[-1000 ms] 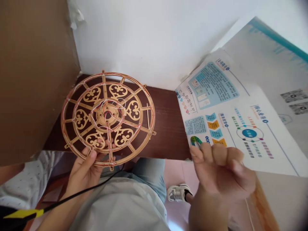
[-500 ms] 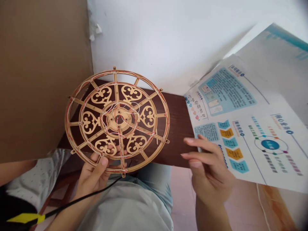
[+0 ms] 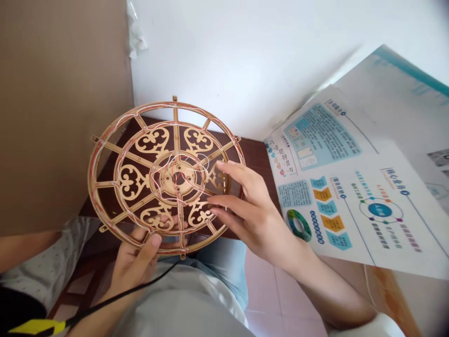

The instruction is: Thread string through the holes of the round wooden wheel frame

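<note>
A round gold openwork frame (image 3: 141,204) with scroll ornaments and small tabs on its rim is tilted up before me. Thin red and white wires (image 3: 158,189) run along its rings and spokes and loop loosely near the hub. My left hand (image 3: 138,255) grips the frame's lower left rim, thumb on top and fingers behind. Over the frame's right side is my right hand (image 3: 250,206), fingers apart and slightly bent, hiding part of the rim and one ornament. Whether its fingertips touch the frame I cannot tell.
Behind the frame is a dark brown tabletop (image 3: 257,159) against a white wall (image 3: 224,61). A brown panel (image 3: 63,112) stands at left. Large printed sheets (image 3: 365,178) lean at right. A black cord (image 3: 115,298) with a yellow tag crosses my left forearm. Another person's patterned clothing (image 3: 52,262) shows at lower left.
My right hand has moved left from beside the printed sheet to over the frame's right side. The frame has shifted and tilted slightly, still in my left hand.
</note>
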`<state>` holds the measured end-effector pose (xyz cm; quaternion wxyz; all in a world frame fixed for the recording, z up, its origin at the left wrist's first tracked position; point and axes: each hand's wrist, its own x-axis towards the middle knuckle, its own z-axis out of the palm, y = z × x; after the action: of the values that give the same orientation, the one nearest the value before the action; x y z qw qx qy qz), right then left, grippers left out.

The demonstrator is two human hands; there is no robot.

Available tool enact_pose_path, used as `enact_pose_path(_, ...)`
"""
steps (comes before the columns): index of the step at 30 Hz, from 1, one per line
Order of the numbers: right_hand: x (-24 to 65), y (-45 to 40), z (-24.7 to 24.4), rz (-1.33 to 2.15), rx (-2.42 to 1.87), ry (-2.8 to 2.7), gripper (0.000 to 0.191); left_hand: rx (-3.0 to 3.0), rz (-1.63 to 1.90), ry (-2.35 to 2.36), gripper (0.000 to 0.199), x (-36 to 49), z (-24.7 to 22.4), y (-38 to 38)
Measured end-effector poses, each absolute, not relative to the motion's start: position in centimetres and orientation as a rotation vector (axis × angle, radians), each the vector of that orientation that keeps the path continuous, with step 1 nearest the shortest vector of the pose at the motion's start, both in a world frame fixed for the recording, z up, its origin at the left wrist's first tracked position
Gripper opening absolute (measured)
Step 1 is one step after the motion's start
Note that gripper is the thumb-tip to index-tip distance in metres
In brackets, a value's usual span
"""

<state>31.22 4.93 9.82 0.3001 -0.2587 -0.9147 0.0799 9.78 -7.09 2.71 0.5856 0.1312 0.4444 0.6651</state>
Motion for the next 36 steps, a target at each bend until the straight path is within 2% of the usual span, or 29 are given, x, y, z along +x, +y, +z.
enact_pose_path(2,30.8,4.5,9.5,0.211,-0.766,-2.325,0.016,0.288,1.586,1.014,0.023,10.1,2.7,-7.2)
enact_pose_path(7,29.8,3.5,8.7,0.088,-0.873,-2.212,0.014,0.297,1.594,1.073,0.041,10.6,2.7,-7.5)
enact_pose_path(12,29.7,2.6,8.6,0.169,-0.833,-2.136,0.011,0.299,1.586,1.073,0.034,10.7,3.0,-7.6)
enact_pose_path(17,30.5,2.0,9.2,0.230,-0.783,-2.145,0.017,0.255,1.589,1.058,0.027,10.7,3.2,-7.4)
enact_pose_path(21,30.6,2.3,9.1,0.186,-0.834,-2.222,0.009,0.243,1.560,1.061,0.027,10.6,3.1,-7.2)
enact_pose_path(28,30.2,2.2,8.4,0.045,-0.831,-2.199,0.020,0.287,1.579,1.066,0.024,10.8,3.0,-7.4)
enact_pose_path(36,30.2,2.4,7.7,-0.021,-0.851,-2.217,0.011,0.280,1.556,1.039,0.023,11.1,2.8,-7.7)
